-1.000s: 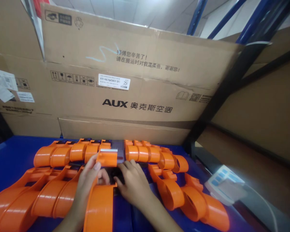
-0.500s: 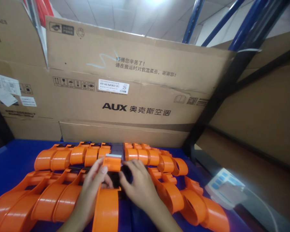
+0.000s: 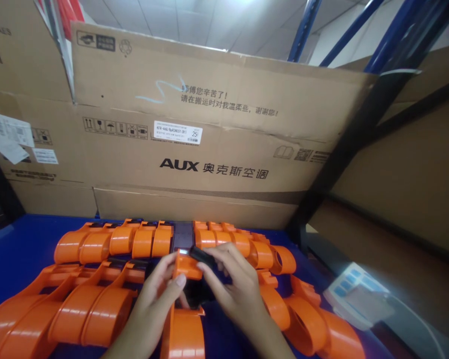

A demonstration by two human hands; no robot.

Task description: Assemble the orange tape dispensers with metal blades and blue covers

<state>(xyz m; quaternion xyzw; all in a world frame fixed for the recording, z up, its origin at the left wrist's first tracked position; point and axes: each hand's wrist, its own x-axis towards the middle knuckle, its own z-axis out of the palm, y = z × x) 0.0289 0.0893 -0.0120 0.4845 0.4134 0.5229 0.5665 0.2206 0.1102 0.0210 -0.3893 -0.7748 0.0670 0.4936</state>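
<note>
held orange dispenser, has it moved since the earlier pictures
Yes, the dispenser has moved to the right and lower in the view, judged against the AUX print.

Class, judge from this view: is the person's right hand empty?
No, the right hand has a black piece in its grip, by the orange dispenser that the left hand holds.

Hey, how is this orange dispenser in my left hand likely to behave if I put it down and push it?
The orange dispenser looks fairly stiff, judging by its moulded edges. Its glossy surface suggests smooth plastic that could slide easily. Its rounded body may rock or roll, and the toothed strip might snag.
</note>
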